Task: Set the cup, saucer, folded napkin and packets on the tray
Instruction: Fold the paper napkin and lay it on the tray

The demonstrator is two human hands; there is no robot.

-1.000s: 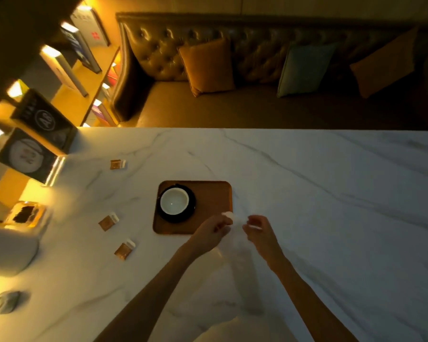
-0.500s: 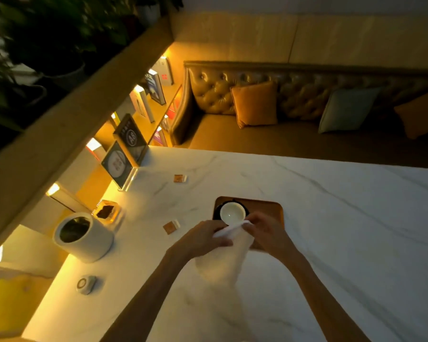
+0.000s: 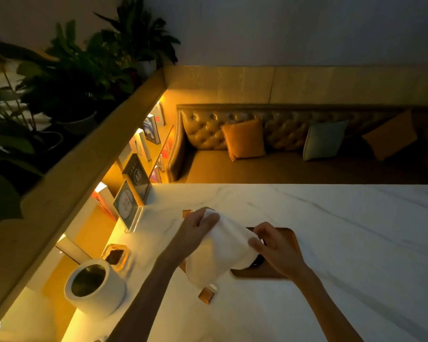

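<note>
Above the bench, head view: left hand and right hand each have their grip pinched on the white napkin, held over the tray. Cup hidden behind cloth. Packets lie off tray. Judgement: match the corners, crease flat, then lay it beside the saucer.
</note>
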